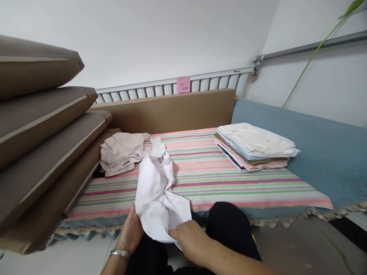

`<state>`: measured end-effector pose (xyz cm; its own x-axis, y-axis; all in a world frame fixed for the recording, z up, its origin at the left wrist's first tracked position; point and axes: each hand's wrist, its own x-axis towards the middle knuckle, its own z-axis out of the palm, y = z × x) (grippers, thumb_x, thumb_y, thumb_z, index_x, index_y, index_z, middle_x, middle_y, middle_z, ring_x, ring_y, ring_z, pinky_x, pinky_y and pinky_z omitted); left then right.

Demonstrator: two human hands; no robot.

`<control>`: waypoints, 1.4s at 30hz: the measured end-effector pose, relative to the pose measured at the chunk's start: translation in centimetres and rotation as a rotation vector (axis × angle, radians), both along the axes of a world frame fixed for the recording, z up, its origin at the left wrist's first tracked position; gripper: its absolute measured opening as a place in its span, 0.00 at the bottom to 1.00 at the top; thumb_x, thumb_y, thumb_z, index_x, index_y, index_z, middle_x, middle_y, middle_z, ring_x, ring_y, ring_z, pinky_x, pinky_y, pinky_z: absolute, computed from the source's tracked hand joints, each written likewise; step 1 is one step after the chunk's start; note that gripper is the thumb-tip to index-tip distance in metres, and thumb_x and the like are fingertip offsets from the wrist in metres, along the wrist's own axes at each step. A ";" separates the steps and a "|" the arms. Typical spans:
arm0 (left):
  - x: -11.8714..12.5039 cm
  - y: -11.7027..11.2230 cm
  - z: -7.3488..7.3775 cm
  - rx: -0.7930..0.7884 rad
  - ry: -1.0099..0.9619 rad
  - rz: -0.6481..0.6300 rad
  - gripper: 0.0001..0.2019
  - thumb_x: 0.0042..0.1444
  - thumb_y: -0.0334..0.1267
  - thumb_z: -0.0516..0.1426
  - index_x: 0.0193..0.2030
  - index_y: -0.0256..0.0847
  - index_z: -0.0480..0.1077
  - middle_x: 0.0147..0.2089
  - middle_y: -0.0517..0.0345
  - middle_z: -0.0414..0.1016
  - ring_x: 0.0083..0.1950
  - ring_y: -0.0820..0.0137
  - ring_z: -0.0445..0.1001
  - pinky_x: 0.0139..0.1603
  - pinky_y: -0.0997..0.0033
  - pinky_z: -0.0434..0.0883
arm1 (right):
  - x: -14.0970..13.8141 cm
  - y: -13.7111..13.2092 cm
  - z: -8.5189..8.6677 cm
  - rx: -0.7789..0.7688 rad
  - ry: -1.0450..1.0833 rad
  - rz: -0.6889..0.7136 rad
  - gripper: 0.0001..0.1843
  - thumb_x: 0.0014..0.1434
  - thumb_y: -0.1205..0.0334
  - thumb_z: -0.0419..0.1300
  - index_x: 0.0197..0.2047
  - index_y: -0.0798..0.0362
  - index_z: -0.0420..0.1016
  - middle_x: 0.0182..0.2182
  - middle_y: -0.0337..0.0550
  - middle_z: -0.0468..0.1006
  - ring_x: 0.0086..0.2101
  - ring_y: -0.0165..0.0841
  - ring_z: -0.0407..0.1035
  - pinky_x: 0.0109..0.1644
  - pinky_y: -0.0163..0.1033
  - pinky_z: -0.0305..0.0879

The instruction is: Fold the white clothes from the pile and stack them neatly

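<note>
A crumpled white garment (156, 187) trails from the striped cloth (218, 179) down to my lap. My left hand (132, 231), a silver bracelet on its wrist, grips the garment's lower left edge with closed fingers. My right hand (190, 238) pinches its lower right edge near my black-trousered knee (226, 225). A loosely folded beige garment (122, 156) lies on the striped cloth just behind the white one.
A neat stack of folded clothes (255, 147) sits on the right of the striped cloth, by a blue cover (321, 152). Brown cushions (43, 141) lean stacked at the left. A brown board (177, 110) and a white radiator (172, 87) line the wall behind.
</note>
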<state>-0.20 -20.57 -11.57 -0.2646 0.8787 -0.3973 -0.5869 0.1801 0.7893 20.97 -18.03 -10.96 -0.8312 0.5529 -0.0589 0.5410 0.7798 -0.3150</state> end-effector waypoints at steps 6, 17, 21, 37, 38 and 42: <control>-0.4 -0.4 -1.1 -0.087 0.032 -0.086 0.22 0.48 0.42 0.60 0.51 0.39 0.67 0.46 0.47 0.75 0.46 0.60 0.74 0.46 0.60 0.70 | 0.1 -0.9 -0.9 -0.105 -0.009 -0.042 0.13 0.57 0.62 0.50 0.43 0.47 0.73 0.33 0.42 0.78 0.33 0.38 0.72 0.32 0.35 0.57; -3.9 0.7 0.7 -0.121 0.207 0.283 0.10 0.51 0.28 0.57 0.42 0.35 0.70 0.35 0.50 0.77 0.38 0.66 0.76 0.42 0.66 0.73 | 2.3 3.5 -2.1 -0.349 0.220 -0.453 0.15 0.57 0.53 0.52 0.42 0.49 0.75 0.34 0.41 0.79 0.35 0.34 0.72 0.39 0.35 0.61; -9.1 -2.4 -0.6 -0.134 0.157 0.441 0.13 0.53 0.25 0.54 0.45 0.35 0.69 0.36 0.52 0.77 0.37 0.69 0.76 0.42 0.66 0.74 | 3.4 5.9 -5.0 -0.355 0.303 -0.642 0.13 0.56 0.59 0.53 0.42 0.53 0.73 0.39 0.45 0.78 0.40 0.35 0.71 0.44 0.37 0.62; -7.8 -4.7 0.9 -0.020 0.053 0.445 0.10 0.51 0.27 0.56 0.42 0.35 0.69 0.33 0.55 0.75 0.29 0.73 0.74 0.25 0.77 0.73 | 4.8 10.1 2.4 -1.047 1.211 -0.814 0.18 0.46 0.59 0.63 0.40 0.56 0.72 0.41 0.49 0.77 0.41 0.38 0.71 0.45 0.41 0.68; -6.3 -4.5 1.6 0.002 0.038 0.364 0.08 0.50 0.28 0.57 0.39 0.35 0.69 0.30 0.57 0.74 0.26 0.74 0.72 0.22 0.79 0.71 | 6.3 11.5 4.4 -0.977 1.309 -0.833 0.15 0.46 0.61 0.63 0.39 0.56 0.71 0.41 0.48 0.77 0.42 0.38 0.71 0.45 0.41 0.68; 2.0 -3.8 1.9 -0.071 -0.072 -0.027 0.09 0.49 0.36 0.60 0.34 0.35 0.65 0.24 0.60 0.70 0.21 0.75 0.69 0.19 0.78 0.69 | 11.3 13.8 6.9 -0.763 1.516 -0.970 0.13 0.57 0.58 0.53 0.41 0.56 0.69 0.46 0.53 0.74 0.47 0.38 0.68 0.44 0.38 0.67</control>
